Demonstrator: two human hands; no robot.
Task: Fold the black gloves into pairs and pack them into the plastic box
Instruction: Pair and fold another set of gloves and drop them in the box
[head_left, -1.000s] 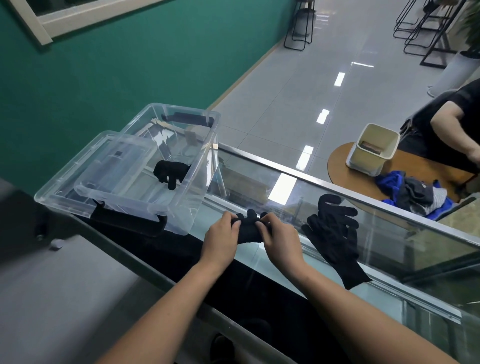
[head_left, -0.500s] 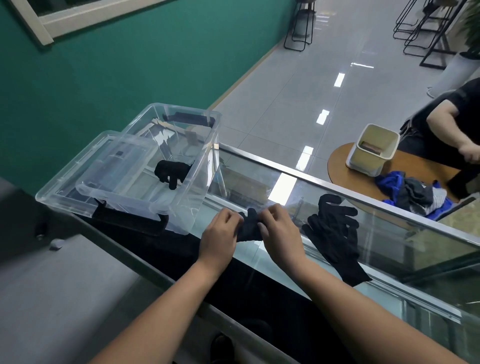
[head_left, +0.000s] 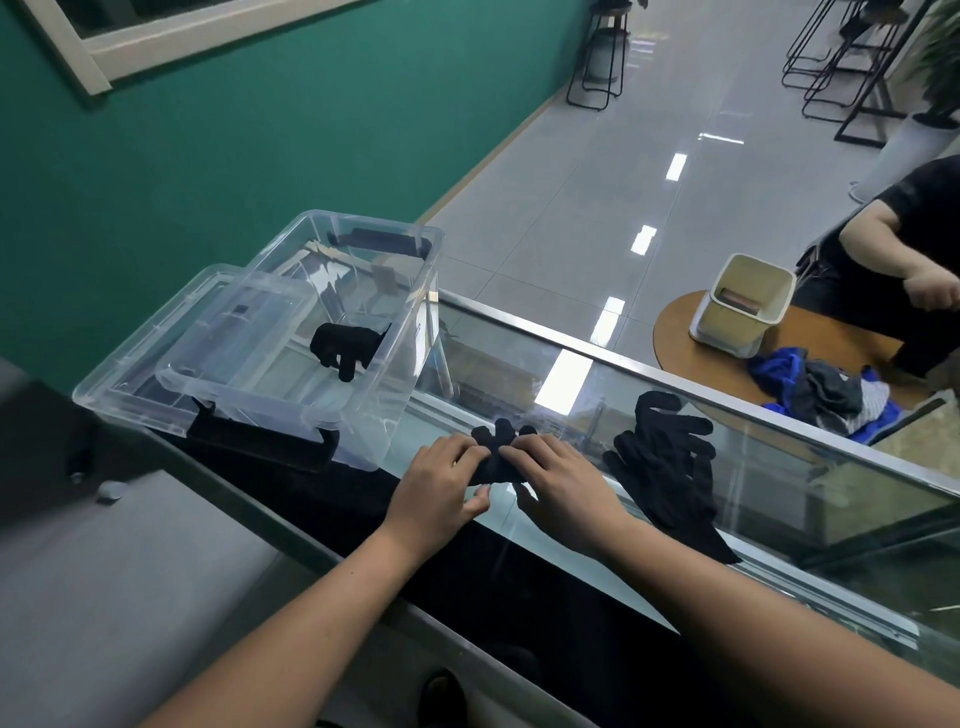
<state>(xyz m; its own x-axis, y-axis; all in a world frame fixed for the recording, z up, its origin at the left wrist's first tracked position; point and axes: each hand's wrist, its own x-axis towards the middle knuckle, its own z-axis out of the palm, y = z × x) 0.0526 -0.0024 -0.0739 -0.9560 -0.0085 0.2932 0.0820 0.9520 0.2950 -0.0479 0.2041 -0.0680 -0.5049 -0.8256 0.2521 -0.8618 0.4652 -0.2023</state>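
Observation:
A bunched pair of black gloves (head_left: 497, 457) lies on the glass counter (head_left: 571, 410), with its finger ends poking out at the far side. My left hand (head_left: 441, 483) and my right hand (head_left: 558, 480) both grip it from the near side, fingertips pressed into the cloth. To the right, a loose pair of black gloves (head_left: 667, 467) lies flat with its fingers spread. At the left stands the clear plastic box (head_left: 400, 358), with one folded black glove bundle (head_left: 345, 343) inside it.
The box's clear lid (head_left: 130, 374) sits under or beside the box at the left. Beyond the glass, lower down, a round wooden table (head_left: 810, 353) holds a cream bin (head_left: 743, 306) and a cloth pile (head_left: 826, 387). A seated person (head_left: 914, 260) is at the right edge.
My hands have kept working the bundle on the glass. The gloves' finger ends now stick out further beyond my fingertips, and both thumbs have come off the cloth.

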